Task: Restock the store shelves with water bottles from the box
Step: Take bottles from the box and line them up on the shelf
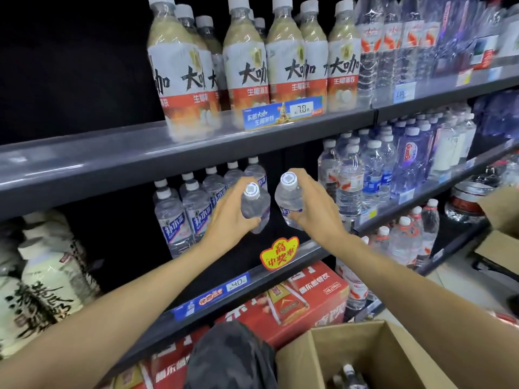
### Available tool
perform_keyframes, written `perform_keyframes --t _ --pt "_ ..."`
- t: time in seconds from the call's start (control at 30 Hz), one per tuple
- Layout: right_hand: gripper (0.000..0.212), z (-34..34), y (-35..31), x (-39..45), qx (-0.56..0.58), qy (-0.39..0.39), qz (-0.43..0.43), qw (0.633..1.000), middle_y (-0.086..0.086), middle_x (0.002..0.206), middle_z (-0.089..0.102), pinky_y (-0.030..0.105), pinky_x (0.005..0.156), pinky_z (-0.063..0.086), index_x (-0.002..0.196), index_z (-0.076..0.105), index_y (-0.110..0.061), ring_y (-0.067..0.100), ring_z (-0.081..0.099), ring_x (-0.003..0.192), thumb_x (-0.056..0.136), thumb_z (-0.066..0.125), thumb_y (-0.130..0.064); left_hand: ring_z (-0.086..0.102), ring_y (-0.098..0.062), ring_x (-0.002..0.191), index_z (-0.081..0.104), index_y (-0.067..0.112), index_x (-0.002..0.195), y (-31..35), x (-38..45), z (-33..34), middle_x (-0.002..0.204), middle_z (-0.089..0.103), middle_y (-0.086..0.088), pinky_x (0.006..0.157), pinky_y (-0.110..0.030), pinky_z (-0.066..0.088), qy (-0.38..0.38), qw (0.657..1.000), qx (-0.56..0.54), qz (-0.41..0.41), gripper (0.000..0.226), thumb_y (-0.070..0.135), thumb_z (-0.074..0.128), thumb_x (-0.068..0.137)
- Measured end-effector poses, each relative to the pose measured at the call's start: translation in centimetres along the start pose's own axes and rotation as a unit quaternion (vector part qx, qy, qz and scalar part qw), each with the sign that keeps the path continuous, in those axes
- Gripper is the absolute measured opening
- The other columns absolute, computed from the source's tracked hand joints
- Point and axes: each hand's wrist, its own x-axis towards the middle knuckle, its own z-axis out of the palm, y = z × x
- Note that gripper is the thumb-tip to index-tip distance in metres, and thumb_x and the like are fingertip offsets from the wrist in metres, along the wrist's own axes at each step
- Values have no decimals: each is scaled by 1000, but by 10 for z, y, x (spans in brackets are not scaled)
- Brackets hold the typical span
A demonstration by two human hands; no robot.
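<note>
Left hand: the left hand (229,213) wraps its fingers round the body of a clear water bottle (254,207), thumb low on the front, white cap pointing up toward the camera.
Right hand: the right hand (314,204) grips a second water bottle (289,202) from its right side, fingers curled behind it, cap likewise up.
The two bottles: held side by side, near each other but not touching, both in front of the dark opening of the middle shelf (252,272).
Shelf stock: a row of blue-labelled bottles (193,209) stands on that shelf just left of and behind the left hand; the held bottles hang over the bare stretch to the right of this row.
Further right: more clear water bottles (351,186) fill the neighbouring bay, just beyond the right hand.
Box: an open cardboard box (373,352) sits low at the right, below the right forearm, with bottle caps (348,370) showing inside, well apart from both hands.
Above: tall beige drink bottles (244,57) line the upper shelf.
Below: red cartons (297,301) lie under the middle shelf.
</note>
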Motion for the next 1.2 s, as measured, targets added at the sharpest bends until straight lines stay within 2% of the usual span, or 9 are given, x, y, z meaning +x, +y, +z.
perform_keyframes --t 0.1,0.23,0.37,0.43,0.8,0.9,1.0,1.1,1.2 --pt "72 17 4 12 51 -17 22 998 -12 115 53 43 71 51 123 34 -35 22 55 102 72 74 -4 56 2 97 45 37 119 -14 6 1 110 59 19 74 -11 41 8 999 -7 -41 65 14 77 68" --pt "75 37 7 27 109 -22 54 992 -12 108 57 48 77 53 121 33 -38 20 59 97 68 79 -11 51 18 91 42 44 113 -26 14 3 101 55 30 72 1 38 31 995 -16 -91 64 24 80 65" --pt "79 53 13 40 118 -46 77 989 -13 107 60 49 78 53 123 31 -40 20 63 96 66 80 -15 61 -16 98 40 40 112 -32 26 6 105 59 15 80 -34 53 21 993 15 -114 62 39 71 58" --pt "81 61 18 45 131 -53 93 986 -12 110 62 48 82 53 125 31 -39 20 64 99 66 81 -16 61 -22 100 39 37 118 -39 31 7 108 58 12 83 -41 54 10 992 32 -121 67 34 74 60" --pt "93 105 46 63 209 -84 107 968 0 129 58 45 97 50 143 30 -24 21 61 112 70 84 -9 61 -17 104 35 32 129 -77 53 9 115 60 12 86 -37 53 -41 985 88 -145 80 41 83 66" --pt "99 108 53 68 213 -103 91 967 12 139 42 32 113 35 151 25 -15 22 45 131 71 84 -9 56 -11 102 33 27 136 -83 64 6 112 54 14 76 -22 45 -75 980 101 -156 86 37 86 68" --pt "100 109 58 68 198 -103 95 970 12 138 39 19 105 32 153 23 -17 20 43 130 73 83 -10 55 -13 105 36 23 139 -87 76 -2 115 53 9 76 -15 40 -120 974 129 -145 87 30 86 68" --pt "98 106 61 67 180 -110 89 973 10 140 43 15 100 30 152 26 -17 20 43 131 73 83 -14 50 -16 120 41 27 140 -84 85 -11 135 52 -1 86 -20 36 -144 962 202 -115 79 52 76 74" --pt "87 103 61 66 185 -119 86 972 8 142 46 25 108 36 150 31 -16 20 45 132 78 79 -12 53 -16 113 52 23 131 -81 96 -13 128 58 -5 81 -26 34 -138 955 246 -95 58 60 58 87"
